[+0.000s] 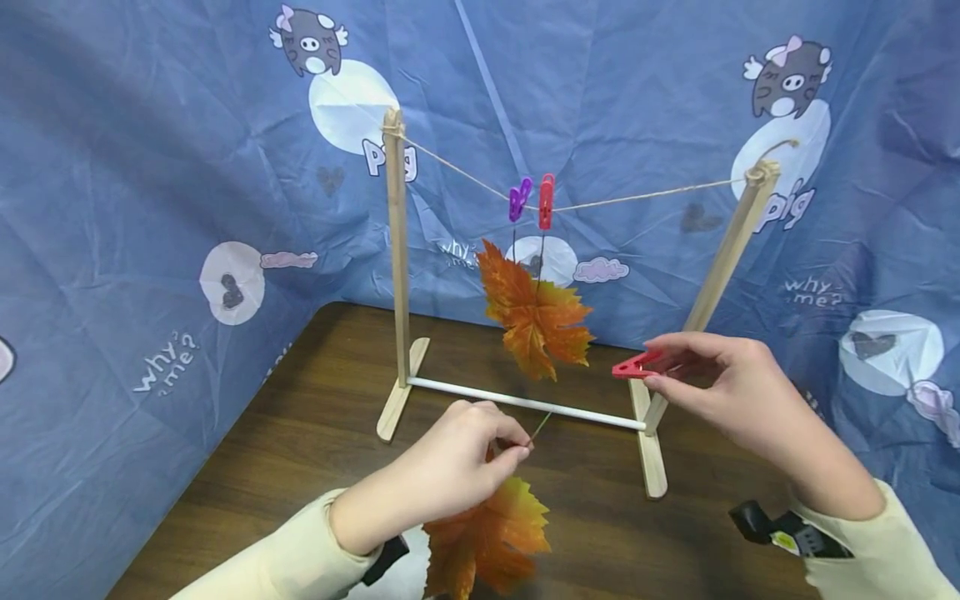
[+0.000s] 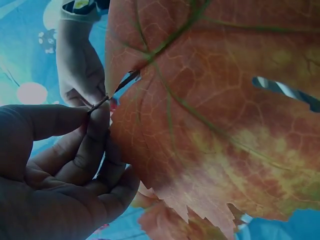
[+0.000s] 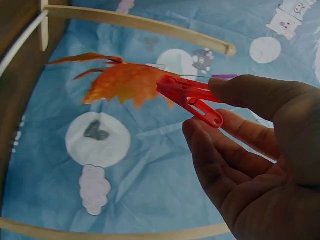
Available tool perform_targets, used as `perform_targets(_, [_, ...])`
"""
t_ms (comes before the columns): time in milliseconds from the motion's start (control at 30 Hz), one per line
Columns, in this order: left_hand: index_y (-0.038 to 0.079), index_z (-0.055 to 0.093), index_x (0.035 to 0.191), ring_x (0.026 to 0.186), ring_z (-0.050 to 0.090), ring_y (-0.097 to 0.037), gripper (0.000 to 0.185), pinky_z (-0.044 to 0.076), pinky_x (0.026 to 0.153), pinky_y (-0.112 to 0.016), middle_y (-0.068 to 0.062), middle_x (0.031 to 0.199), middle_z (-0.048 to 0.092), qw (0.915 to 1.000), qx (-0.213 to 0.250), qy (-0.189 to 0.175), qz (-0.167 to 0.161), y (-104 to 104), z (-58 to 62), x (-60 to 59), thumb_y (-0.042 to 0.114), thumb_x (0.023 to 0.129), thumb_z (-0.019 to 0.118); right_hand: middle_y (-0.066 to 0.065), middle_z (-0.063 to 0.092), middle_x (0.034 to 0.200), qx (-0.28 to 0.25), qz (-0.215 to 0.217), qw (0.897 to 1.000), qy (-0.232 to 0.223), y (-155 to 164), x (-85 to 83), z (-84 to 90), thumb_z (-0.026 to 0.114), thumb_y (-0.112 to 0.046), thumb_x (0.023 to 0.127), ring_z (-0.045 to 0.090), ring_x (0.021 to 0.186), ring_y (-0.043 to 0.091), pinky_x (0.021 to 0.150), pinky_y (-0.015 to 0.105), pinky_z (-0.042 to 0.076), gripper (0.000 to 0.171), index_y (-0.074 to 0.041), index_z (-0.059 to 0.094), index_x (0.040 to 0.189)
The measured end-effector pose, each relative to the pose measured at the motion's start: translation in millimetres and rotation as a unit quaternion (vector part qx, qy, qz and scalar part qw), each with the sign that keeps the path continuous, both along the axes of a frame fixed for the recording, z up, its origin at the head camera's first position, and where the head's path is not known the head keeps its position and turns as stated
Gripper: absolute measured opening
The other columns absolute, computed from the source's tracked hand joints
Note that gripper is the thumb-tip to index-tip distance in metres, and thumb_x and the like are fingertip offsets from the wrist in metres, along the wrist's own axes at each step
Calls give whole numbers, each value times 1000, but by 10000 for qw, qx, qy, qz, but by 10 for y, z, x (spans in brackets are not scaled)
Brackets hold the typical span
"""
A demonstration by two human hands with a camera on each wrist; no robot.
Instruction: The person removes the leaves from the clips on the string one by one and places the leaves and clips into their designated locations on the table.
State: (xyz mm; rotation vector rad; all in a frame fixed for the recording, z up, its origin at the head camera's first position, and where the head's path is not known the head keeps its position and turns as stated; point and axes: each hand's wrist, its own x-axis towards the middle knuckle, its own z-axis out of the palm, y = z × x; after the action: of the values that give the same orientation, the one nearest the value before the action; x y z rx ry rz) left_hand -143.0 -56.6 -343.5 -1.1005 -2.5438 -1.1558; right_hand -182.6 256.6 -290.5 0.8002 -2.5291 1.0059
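Note:
My left hand (image 1: pixel 480 454) pinches the thin stem (image 1: pixel 538 427) of an orange maple leaf (image 1: pixel 487 537) that hangs below it over the brown table; the left wrist view shows the same leaf (image 2: pixel 215 110) close up with the fingers (image 2: pixel 95 130) on its stem. My right hand (image 1: pixel 720 379) holds a red clothespin (image 1: pixel 636 365) by its tail, also seen as the red clothespin (image 3: pixel 192 97) in the right wrist view. A wooden frame (image 1: pixel 397 250) carries a string (image 1: pixel 637 198) with a purple peg (image 1: pixel 519 198) and a red peg (image 1: pixel 546 202). Hung orange leaves (image 1: pixel 534 315) dangle under them.
A white crossbar (image 1: pixel 525 403) joins the frame's two wooden feet on the brown table (image 1: pixel 300 433). Blue cartoon-print cloth (image 1: pixel 150 167) walls in the back and both sides. Black wrist straps (image 1: pixel 780 527) sit on the cream sleeves.

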Motion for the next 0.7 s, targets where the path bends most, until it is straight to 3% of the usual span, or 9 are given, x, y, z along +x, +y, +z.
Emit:
perform_targets(167, [6, 78, 90, 78, 61, -6, 7, 50, 69, -24, 3, 83, 70, 9997, -132, -16, 220, -87, -65, -18, 2, 90, 73, -5, 72, 89, 402, -71, 9988, -272, -34, -63, -151, 85, -3, 83, 68, 75, 11, 63, 24, 54, 27, -10, 74, 107])
perform_targets(333, [7, 78, 86, 75, 60, -8, 9, 49, 68, -26, 4, 80, 69, 9982, -362, 86, 464, -155, -142, -47, 1, 89, 72, -4, 70, 89, 772, -197, 9932, -844, -41, -125, -303, 83, -3, 82, 67, 78, 11, 67, 30, 56, 24, -10, 71, 101])
perform_targets(533, [5, 77, 83, 72, 59, -8, 11, 49, 66, -26, 3, 79, 70, 9972, -540, 34, 509, -239, -257, -97, -3, 87, 71, -3, 72, 87, 851, -77, 9850, -1497, -20, -196, -528, 81, 0, 77, 67, 79, 12, 67, 30, 55, 30, -8, 62, 99])
perform_targets(700, [2, 77, 81, 63, 54, -4, 11, 47, 59, -24, 2, 74, 69, 9963, -731, -45, 447, -312, -379, -166, -5, 87, 71, -2, 73, 89, 928, 206, 9778, -1867, -6, -284, -771, 79, 1, 79, 68, 79, 11, 66, 30, 55, 36, -8, 64, 110])
